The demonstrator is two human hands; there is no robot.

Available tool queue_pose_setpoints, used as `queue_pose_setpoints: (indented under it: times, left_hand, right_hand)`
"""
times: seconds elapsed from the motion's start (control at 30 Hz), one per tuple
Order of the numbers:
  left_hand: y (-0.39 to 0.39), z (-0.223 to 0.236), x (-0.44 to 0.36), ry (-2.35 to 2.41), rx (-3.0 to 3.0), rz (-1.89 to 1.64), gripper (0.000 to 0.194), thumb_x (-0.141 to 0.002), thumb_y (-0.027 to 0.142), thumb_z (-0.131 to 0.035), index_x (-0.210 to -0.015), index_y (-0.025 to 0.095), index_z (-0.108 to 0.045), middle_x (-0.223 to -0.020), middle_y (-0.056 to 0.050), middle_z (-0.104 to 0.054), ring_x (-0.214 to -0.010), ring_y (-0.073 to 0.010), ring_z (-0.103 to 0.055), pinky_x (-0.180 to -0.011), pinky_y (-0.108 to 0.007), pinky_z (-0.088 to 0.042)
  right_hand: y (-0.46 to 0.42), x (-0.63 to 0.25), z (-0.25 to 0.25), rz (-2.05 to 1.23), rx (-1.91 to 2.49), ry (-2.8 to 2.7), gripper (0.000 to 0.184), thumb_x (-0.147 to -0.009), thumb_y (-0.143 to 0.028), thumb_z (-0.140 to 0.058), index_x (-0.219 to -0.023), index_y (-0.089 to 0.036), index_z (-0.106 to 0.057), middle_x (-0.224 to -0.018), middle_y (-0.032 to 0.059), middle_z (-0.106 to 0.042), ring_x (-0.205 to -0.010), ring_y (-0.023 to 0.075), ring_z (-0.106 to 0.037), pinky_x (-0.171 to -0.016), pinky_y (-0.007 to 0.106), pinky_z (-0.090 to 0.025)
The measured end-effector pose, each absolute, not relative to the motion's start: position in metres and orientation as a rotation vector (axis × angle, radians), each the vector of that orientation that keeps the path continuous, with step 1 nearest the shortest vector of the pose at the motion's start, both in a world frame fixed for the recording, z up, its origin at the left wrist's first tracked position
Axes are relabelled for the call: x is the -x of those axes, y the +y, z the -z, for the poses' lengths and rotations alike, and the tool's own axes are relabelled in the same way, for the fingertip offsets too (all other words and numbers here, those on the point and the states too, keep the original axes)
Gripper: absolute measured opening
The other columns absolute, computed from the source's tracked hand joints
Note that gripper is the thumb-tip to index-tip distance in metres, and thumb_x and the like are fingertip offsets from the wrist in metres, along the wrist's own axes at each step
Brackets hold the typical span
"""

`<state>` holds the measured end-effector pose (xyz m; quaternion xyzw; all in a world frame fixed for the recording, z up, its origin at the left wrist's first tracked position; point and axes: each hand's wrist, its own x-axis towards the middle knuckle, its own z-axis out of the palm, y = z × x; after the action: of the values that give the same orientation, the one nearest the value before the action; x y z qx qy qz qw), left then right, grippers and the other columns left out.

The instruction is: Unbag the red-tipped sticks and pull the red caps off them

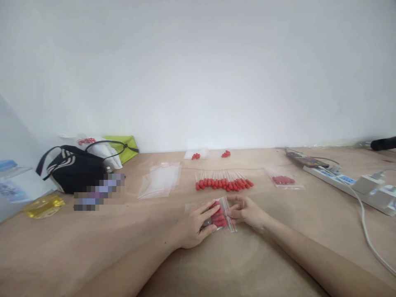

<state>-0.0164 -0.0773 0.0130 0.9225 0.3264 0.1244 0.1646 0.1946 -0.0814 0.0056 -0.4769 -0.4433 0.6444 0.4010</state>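
A clear zip-lock bag [223, 220] with red-tipped sticks inside lies on the table in front of me, its red-striped zip edge toward the right. My left hand [198, 225] holds the bag from the left, thumb and fingers over the red tips and covering part of the contents. At the zip edge, my right hand [244, 212] has its bent fingers on the bag; some fingertips are hidden. Just beyond both hands lies a row of thin pale sticks with red tips [221, 184], the tips pointing toward me.
Flat clear bags [161, 179] lie left of the row. A filled bag [284, 180] rests to its right. Small red piles [195, 156] sit near the wall. On the left stands a black bag [77, 171]; on the right are a power strip [340, 177], a phone [311, 161] and cables.
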Motion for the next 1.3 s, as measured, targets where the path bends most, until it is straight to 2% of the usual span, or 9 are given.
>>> queue_pose_setpoints:
  times: [0.13,0.27,0.4,0.63,0.87,1.17,1.3]
  left_hand:
    - [-0.076,-0.017,0.016,0.957,-2.589,-0.357,0.048,-0.085,0.038,-0.039,-0.131,0.026,-0.030,-0.138,-0.006,-0.028,-0.124,-0.0219,-0.031,-0.099,-0.040,-0.032]
    - [-0.065,-0.023,0.011,0.955,-2.637,-0.517,0.036,-0.088,0.030,-0.034,-0.122,0.023,-0.043,-0.128,-0.008,-0.041,-0.115,-0.0185,-0.042,-0.094,-0.036,-0.037]
    - [-0.049,-0.028,-0.001,0.739,-2.855,-0.652,0.029,-0.087,0.022,-0.036,-0.110,0.021,-0.054,-0.118,-0.009,-0.049,-0.109,-0.0183,-0.045,-0.091,-0.034,-0.038]
    - [-0.032,-0.027,-0.019,0.333,-3.176,-0.687,0.022,-0.086,0.025,-0.042,-0.096,0.025,-0.061,-0.109,-0.003,-0.057,-0.096,-0.0155,-0.051,-0.084,-0.031,-0.039]
    - [-0.024,-0.016,-0.022,0.108,-3.318,-0.970,0.026,-0.087,0.020,-0.040,-0.074,0.018,-0.062,-0.080,-0.001,-0.065,-0.079,-0.0123,-0.053,-0.071,-0.025,-0.040]
    - [-0.023,-0.017,-0.018,0.131,-3.330,-1.018,0.026,-0.086,0.014,-0.038,-0.070,0.016,-0.059,-0.080,0.000,-0.066,-0.078,-0.0122,-0.053,-0.071,-0.025,-0.040]
    - [-0.025,-0.019,-0.019,0.125,-3.378,-0.924,0.029,-0.087,0.014,-0.036,-0.068,0.017,-0.057,-0.080,0.000,-0.065,-0.079,-0.0117,-0.053,-0.072,-0.025,-0.040]
  right_hand:
    - [-0.078,-0.190,-0.003,-1.577,1.239,-1.081,0.053,-0.053,-0.017,-0.075,-0.094,-0.016,-0.042,-0.053,-0.0055,-0.058,-0.049,0.0124,-0.059,-0.052,0.025,-0.049]
    - [-0.076,-0.187,-0.001,-1.520,1.254,-1.100,0.057,-0.047,-0.022,-0.078,-0.088,-0.018,-0.040,-0.047,-0.0080,-0.055,-0.044,0.0116,-0.057,-0.046,0.023,-0.047]
    - [-0.075,-0.186,0.004,-1.499,1.243,-1.152,0.062,-0.041,-0.031,-0.080,-0.086,-0.019,-0.038,-0.046,-0.0091,-0.054,-0.038,0.0109,-0.054,-0.042,0.023,-0.044]
    - [-0.073,-0.185,0.009,-1.453,1.197,-1.216,0.069,-0.034,-0.038,-0.080,-0.083,-0.020,-0.034,-0.043,-0.0118,-0.051,-0.036,0.0105,-0.051,-0.039,0.021,-0.039]
    - [-0.075,-0.185,0.009,-1.454,1.160,-1.221,0.065,-0.038,-0.042,-0.079,-0.082,-0.020,-0.036,-0.042,-0.0116,-0.049,-0.036,0.0096,-0.050,-0.041,0.022,-0.040]
    - [-0.075,-0.191,-0.001,-1.586,1.157,-1.190,0.052,-0.049,-0.036,-0.076,-0.088,-0.016,-0.048,-0.052,-0.0051,-0.056,-0.045,0.0088,-0.054,-0.048,0.023,-0.045]
    - [-0.074,-0.188,-0.003,-1.610,1.231,-1.250,0.030,-0.056,-0.031,-0.072,-0.073,-0.012,-0.056,-0.052,-0.0017,-0.057,-0.044,0.0072,-0.052,-0.047,0.021,-0.044]
